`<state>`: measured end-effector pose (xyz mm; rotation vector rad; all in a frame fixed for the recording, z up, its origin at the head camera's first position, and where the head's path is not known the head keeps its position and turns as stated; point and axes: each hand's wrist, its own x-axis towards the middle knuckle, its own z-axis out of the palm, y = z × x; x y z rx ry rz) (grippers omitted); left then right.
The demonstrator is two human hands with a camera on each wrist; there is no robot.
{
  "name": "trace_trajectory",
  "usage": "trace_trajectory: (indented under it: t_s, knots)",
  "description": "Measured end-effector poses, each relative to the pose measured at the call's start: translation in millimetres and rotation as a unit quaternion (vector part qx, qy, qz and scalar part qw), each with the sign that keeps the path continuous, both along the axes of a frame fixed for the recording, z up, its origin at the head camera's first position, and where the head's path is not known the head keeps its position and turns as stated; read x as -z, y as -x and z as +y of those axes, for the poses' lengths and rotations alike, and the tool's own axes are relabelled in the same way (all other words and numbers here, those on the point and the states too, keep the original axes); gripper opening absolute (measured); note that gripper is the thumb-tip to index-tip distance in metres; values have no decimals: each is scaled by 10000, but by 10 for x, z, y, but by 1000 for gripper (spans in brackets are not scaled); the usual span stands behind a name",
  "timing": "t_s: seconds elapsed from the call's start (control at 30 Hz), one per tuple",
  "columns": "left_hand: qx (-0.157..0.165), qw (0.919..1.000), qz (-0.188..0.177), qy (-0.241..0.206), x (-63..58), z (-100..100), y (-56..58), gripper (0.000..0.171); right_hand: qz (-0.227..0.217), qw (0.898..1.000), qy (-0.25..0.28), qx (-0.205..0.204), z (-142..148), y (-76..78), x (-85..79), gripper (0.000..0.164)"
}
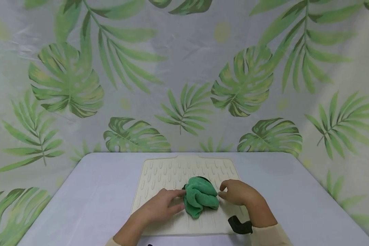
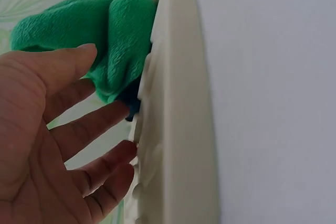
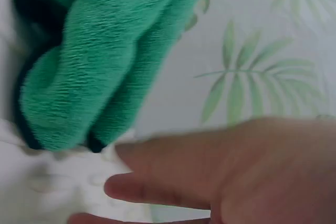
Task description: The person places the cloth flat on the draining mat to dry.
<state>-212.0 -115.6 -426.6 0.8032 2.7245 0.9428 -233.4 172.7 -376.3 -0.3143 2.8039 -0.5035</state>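
A crumpled green towel (image 1: pixel 200 195) with a dark edging lies bunched on a cream ridged mat (image 1: pixel 160 174). At its left side is my left hand (image 1: pixel 163 206), fingers loosely spread, the index fingertip right at the cloth. In the left wrist view the left thumb (image 2: pixel 68 64) overlaps the towel (image 2: pixel 79 22), with the other fingers apart below it. My right hand (image 1: pixel 238 192) hovers just right of the towel with fingers slightly bent. The right wrist view shows the right fingers (image 3: pixel 173 156) beside a dark-edged corner of the towel (image 3: pixel 105 51), gripping nothing.
The mat rests on a white table (image 1: pixel 107 181). Behind the table hangs a leaf-patterned curtain (image 1: pixel 190 68). A black strap-like piece (image 1: pixel 240 225) sticks out at the right wrist, by the cream sleeve (image 1: pixel 270 235).
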Motion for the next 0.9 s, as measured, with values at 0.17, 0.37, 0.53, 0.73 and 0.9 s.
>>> trace_trajectory:
  t_s: [0.17,0.37,0.53,0.73,0.9]
  knots:
    - [-154,9998,-8,82,20,50,-28,54,128,9999,73,-83,-81,37,131,18]
    - [-220,9997,110,-48,45,74,-38,47,407,9977,478,-252,-190,11,189,5]
    - [-313,9989,98,-345,60,87,-39,38,679,9933,849,-390,-279,-17,221,6]
    - [-404,9976,-36,-560,84,108,-70,38,664,9926,912,-445,-353,-55,272,15]
    - [-448,9969,200,-618,97,135,-54,29,771,9922,841,-508,-388,-58,296,16]
